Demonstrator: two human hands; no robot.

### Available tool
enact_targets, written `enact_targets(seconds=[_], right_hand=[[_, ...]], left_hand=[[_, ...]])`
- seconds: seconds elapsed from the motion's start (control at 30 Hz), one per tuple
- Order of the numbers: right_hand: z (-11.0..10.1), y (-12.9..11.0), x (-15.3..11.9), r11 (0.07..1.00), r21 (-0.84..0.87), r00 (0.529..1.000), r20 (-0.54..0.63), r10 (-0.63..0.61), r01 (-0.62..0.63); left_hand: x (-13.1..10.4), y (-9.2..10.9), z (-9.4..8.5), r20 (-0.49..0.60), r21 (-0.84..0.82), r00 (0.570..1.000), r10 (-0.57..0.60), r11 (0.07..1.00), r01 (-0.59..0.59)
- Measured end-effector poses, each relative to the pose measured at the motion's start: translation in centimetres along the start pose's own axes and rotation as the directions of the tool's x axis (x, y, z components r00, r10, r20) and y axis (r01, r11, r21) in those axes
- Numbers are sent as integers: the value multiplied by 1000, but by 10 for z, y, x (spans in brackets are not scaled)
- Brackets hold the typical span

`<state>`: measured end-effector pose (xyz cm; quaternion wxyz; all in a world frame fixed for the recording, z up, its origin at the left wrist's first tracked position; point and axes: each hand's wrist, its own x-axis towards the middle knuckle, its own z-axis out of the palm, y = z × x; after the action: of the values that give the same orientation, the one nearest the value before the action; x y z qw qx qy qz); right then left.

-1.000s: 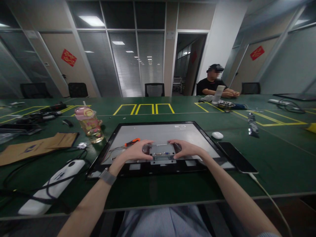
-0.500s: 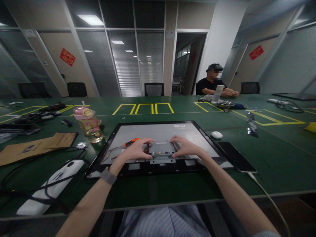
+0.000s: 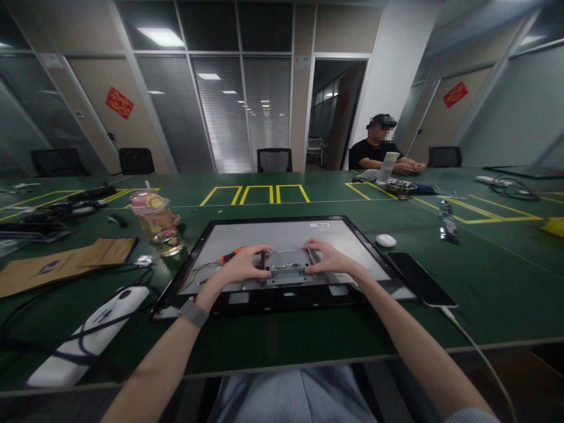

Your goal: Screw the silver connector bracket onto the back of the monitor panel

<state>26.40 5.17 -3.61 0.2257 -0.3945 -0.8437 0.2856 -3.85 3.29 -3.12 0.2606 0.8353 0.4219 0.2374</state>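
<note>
Room: glazed office with blinds and chairs (image 3: 274,160); a co-worker (image 3: 373,154) in black sits across from you, toward your right.
Green table (image 3: 282,346): yellow tape outlines (image 3: 257,187) on its far half; a paper bag (image 3: 66,264), power strip (image 3: 92,335) and water bottle (image 3: 154,220) to your left, a phone (image 3: 420,277) on a cable to your right.
Display panel (image 3: 282,229): flat before you, black frame around a pale grey face.
Metal housing (image 3: 287,257): over the panel's near part, about midway along – the step in hand looks like positioning it by its ends; any shift calls for keeping both ends level. You cannot tell whether it bears fully on the panel.
Left hand (image 3: 244,264), right hand (image 3: 331,258): clamped on opposite ends of the housing, thumbs nearest you.
Orange-handled tool (image 3: 228,256): on the panel, just beyond your left hand.
Blue socket (image 3: 296,265): on the housing's near side – facing you.
</note>
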Motion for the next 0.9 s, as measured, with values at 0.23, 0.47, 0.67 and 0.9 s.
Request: enact_targets(seconds=[0.23, 0.47, 0.67, 0.9], right_hand=[[5, 6, 8, 999, -31, 999, -34, 14, -15], [11, 17, 12, 998, -57, 999, -9, 35, -35], [11, 23, 11, 999, -45, 1000, -4, 30, -30], [6, 11, 9, 997, -56, 999, -6, 48, -48]], left_hand=[[6, -12, 7, -2, 4, 1000, 10, 1000, -10], [7, -14, 11, 19, -5, 1000, -5, 1000, 5], [9, -19, 11, 37, 1, 999, -26, 1000, 26], [8, -22, 9, 38, 6, 999, -11, 1000, 11]])
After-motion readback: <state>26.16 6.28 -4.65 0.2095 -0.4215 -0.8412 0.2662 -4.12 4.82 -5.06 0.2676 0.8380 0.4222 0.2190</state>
